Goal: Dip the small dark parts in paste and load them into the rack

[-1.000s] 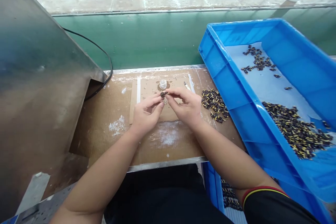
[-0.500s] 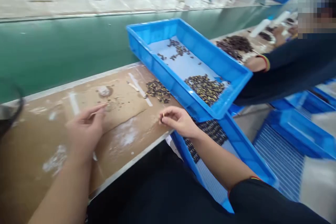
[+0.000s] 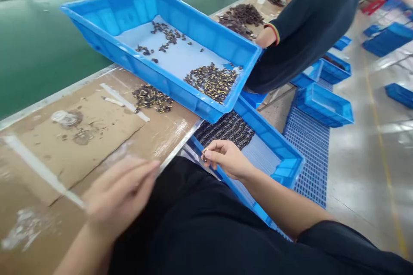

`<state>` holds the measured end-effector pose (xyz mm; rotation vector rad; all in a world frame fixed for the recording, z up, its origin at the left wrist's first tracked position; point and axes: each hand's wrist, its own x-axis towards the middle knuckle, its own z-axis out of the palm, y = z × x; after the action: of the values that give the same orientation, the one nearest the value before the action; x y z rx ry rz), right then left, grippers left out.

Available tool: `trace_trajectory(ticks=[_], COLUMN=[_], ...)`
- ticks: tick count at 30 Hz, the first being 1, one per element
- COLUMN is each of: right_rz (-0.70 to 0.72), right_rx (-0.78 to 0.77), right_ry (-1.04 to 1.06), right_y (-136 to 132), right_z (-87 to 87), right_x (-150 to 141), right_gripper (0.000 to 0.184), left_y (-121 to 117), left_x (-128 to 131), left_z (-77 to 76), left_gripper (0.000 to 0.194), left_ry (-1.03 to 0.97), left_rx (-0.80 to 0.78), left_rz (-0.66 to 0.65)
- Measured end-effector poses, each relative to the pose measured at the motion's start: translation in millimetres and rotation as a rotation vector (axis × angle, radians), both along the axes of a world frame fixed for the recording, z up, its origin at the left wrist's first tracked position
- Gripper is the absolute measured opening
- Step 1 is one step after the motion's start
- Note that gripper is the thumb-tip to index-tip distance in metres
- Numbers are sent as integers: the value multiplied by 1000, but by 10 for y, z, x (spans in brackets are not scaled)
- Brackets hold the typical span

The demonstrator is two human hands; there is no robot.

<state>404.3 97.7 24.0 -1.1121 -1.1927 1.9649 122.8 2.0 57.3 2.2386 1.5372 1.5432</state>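
Note:
My right hand [image 3: 227,159] is closed in a pinch on a small dark piece [image 3: 204,157]. It is over the near edge of a lower blue tray [image 3: 287,154], where rows of small dark pieces [image 3: 226,131] lie on a pale sheet. My left hand [image 3: 121,191] hovers over the workbench's front edge; motion smears its fingers, and I cannot make out anything in them. An upper blue tray [image 3: 180,88] sits tilted across the bench, with a heap of small black-and-yellow pieces [image 3: 213,81] near one end and scattered dark ones farther back.
More black-and-yellow pieces [image 3: 151,98] are piled beside the upper tray. A brown cardboard sheet [image 3: 106,124] lies on the bench with a white stick [image 3: 114,102] and a small clear dish [image 3: 64,118]. At right, a co-worker's sleeve [image 3: 300,38] reaches beside dark pieces [image 3: 241,19]. A green belt [image 3: 32,60] runs behind.
The view has swung right and down. My right hand, holding the small dark piece, has moved from the bench edge to over the lower tray. My left hand has left the cardboard, toward me.

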Motion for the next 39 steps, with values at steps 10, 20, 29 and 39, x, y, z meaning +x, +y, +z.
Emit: trace_trajectory(ticks=[10, 20, 29, 39], right_rz=[495, 494, 419, 385], right_rx=[230, 486, 1110, 1144], right_ry=[61, 85, 145, 204], right_y=[-15, -217, -304, -327], right_z=[562, 515, 382, 366], right_x=[-922, -946, -909, -933], right_gripper=[39, 17, 13, 16], left_y=[-466, -711, -880, -957], left_x=[393, 501, 541, 590], left_z=[-18, -71, 33, 25], left_gripper=[39, 37, 40, 42], left_ry=[-97, -205, -59, -60], left_rx=[46, 44, 48, 55], left_rz=[188, 325, 410, 420])
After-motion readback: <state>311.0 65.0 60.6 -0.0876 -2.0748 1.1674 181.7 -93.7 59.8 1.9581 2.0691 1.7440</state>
